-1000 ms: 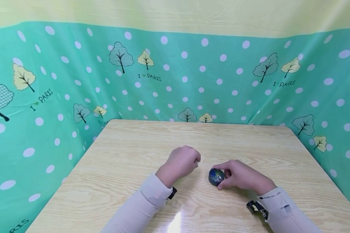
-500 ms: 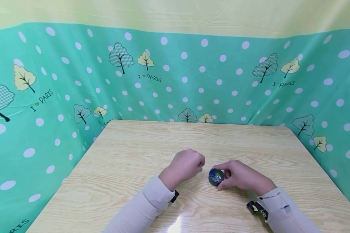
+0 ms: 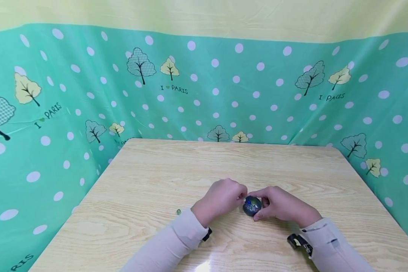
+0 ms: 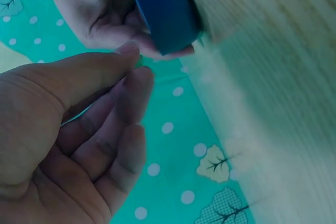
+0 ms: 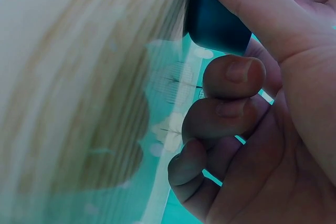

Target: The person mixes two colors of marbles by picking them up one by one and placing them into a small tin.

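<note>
On the wooden table stands a small round blue container, gripped by my right hand between thumb and fingers. The right wrist view shows the thumb on top of the blue container and the other fingers curled below it. My left hand is right against the container's left side, its fingers curled. In the left wrist view my left hand pinches a tiny greenish bead between thumb and forefinger, just below the container. What is inside the container is hidden.
A tiny green bead lies on the table left of my left sleeve. A green dotted cloth with tree prints walls in the table at the back and on both sides. Bare wood lies beyond the hands.
My left hand has moved right and down until it meets the container. The right hand and container have stayed put. The small bead on the table has come into view.
</note>
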`<state>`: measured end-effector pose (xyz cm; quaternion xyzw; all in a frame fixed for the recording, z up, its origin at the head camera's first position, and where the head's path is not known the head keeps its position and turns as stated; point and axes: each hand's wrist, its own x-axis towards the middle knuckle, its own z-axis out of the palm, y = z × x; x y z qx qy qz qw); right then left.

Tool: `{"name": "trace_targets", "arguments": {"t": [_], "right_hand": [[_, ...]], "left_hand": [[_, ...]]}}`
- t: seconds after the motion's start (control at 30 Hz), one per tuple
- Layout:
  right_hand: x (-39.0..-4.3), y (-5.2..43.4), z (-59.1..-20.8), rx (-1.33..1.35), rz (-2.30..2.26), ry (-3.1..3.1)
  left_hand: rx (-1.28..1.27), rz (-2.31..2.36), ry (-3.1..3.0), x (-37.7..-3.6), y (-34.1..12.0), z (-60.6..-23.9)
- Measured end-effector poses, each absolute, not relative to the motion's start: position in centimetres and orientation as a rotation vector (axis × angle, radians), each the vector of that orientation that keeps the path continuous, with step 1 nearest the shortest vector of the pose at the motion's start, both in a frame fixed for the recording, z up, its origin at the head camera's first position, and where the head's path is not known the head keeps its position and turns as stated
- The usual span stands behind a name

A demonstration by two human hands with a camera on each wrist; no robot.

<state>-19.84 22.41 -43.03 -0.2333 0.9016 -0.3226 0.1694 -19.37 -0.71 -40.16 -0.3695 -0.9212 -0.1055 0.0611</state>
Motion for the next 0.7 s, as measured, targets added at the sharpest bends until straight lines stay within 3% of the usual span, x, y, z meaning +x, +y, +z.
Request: {"name": "trace_targets", "arguments": {"t": [0.7], "right_hand": [[-20.0, 22.5, -43.1, -0.69, -0.877, 2.587]], "left_hand": [[-1.182, -0.254, -2.693, -19.0, 0.3, -41.5]]}}
